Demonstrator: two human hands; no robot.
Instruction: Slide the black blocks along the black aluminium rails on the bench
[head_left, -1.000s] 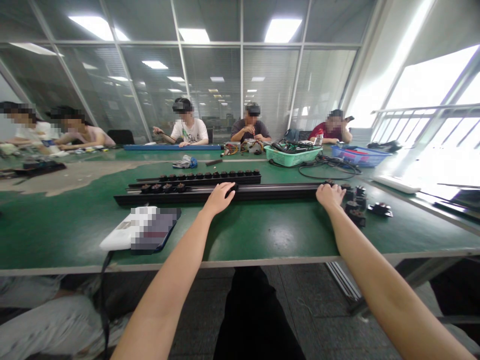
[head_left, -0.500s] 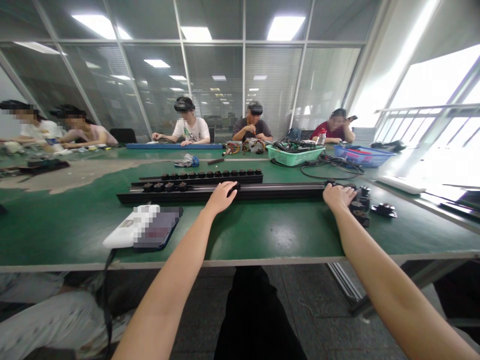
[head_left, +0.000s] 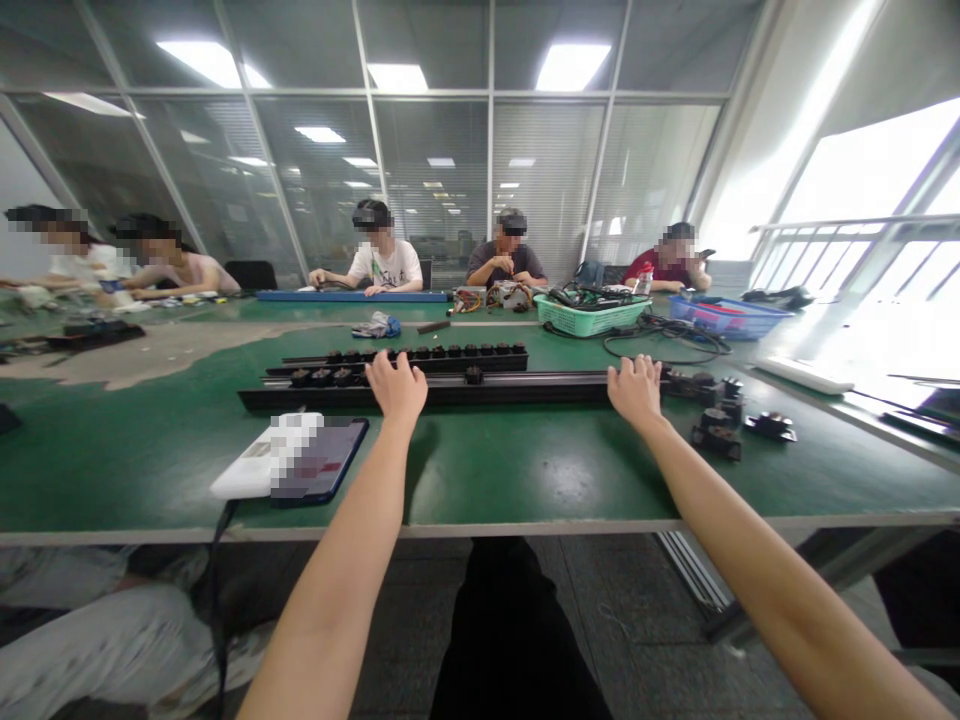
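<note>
Two long black rails lie side by side across the green table [head_left: 510, 470]. The near rail [head_left: 525, 390] carries a few black round parts at its left end and one lone part [head_left: 472, 376] mid-length. The far rail [head_left: 450, 358] holds a row of several such parts. My left hand [head_left: 396, 386] rests on the near rail left of centre, fingers spread flat. My right hand [head_left: 636, 389] lies on the rail's right end, fingers stretched out. Neither hand holds anything.
Loose black round parts [head_left: 716, 425] sit right of my right hand. A phone and white pad [head_left: 292, 458] lie near the front edge on the left. A green basket [head_left: 589, 312], blue tray [head_left: 724, 316] and cables stand further back. Several people sit along the far side.
My left hand slid left along the near rail, leaving one black part where it was. My right hand moved left from the loose parts onto the rail's end.
</note>
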